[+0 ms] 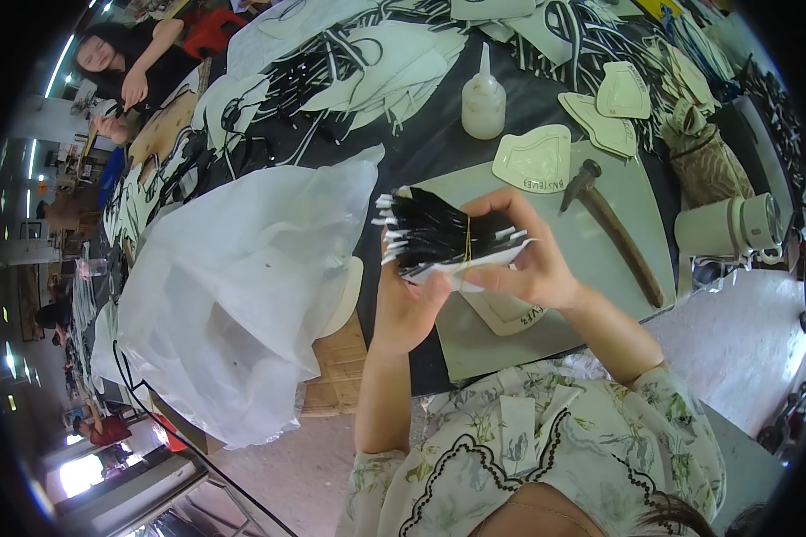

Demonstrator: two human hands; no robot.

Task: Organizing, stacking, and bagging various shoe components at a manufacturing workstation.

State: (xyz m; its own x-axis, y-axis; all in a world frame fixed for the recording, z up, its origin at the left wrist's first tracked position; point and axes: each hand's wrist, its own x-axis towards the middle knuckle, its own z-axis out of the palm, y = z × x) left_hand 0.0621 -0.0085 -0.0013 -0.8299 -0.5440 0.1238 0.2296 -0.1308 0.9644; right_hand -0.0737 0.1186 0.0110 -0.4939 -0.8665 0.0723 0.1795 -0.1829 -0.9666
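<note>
A thick bundle of black-and-white strips (434,228) is held up over the table's front edge, with a thin yellowish band around it. My left hand (407,304) grips its left end, thumb along the white underside. My right hand (533,255) is closed round the right end, fingers behind and thumb in front. Below the bundle, a pale curved template (501,315) lies on the grey-green board (475,353), partly hidden by my hands. To the right of my right hand rests a hammer (620,228) with a wooden handle.
A large translucent plastic bag (233,286) spreads over the left side. Beyond the board stand a squeeze bottle (484,103) and more templates (533,159). A pale cup (730,225) is at the right edge. Piles of cut pieces (376,76) cover the back; another person (134,76) sits at far left.
</note>
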